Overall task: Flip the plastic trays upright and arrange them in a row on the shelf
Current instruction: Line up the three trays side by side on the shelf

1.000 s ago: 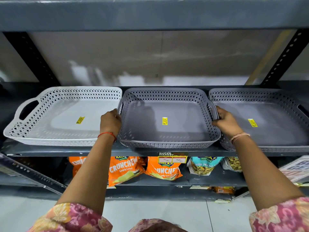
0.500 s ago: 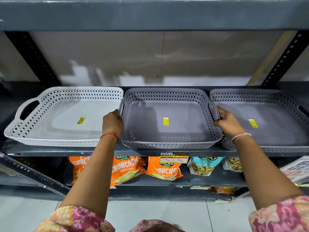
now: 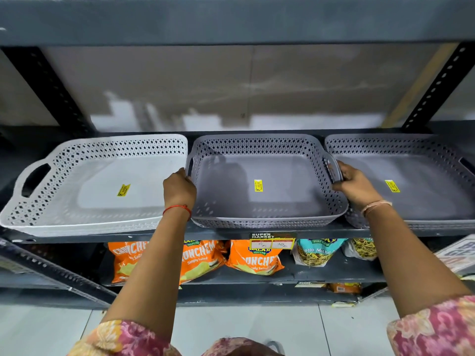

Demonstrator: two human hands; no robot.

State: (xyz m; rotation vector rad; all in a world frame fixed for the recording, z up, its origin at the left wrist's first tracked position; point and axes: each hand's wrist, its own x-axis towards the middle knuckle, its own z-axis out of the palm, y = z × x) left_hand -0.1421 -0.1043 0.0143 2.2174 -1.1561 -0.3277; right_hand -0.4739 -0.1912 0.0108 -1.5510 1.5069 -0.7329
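Note:
Three perforated plastic trays stand upright side by side on the dark metal shelf [image 3: 226, 233]. On the left is a white tray [image 3: 102, 160], in the middle a grey tray [image 3: 257, 152], on the right a second grey tray [image 3: 411, 150]; each has a yellow sticker inside. My left hand [image 3: 178, 187] grips the middle tray's left handle. My right hand [image 3: 356, 185] grips its right handle, over the edge of the right tray. The right tray's far end runs out of view.
Orange and teal snack bags [image 3: 253, 258] lie on the lower shelf, under a price label [image 3: 272, 241] on the shelf edge. Another shelf board [image 3: 231, 19] hangs close overhead. Black slotted uprights [image 3: 51, 88] stand at both back corners. Grey floor tiles lie below.
Both hands stay on the middle tray's handles; the tray has barely shifted. The view has drifted slightly.

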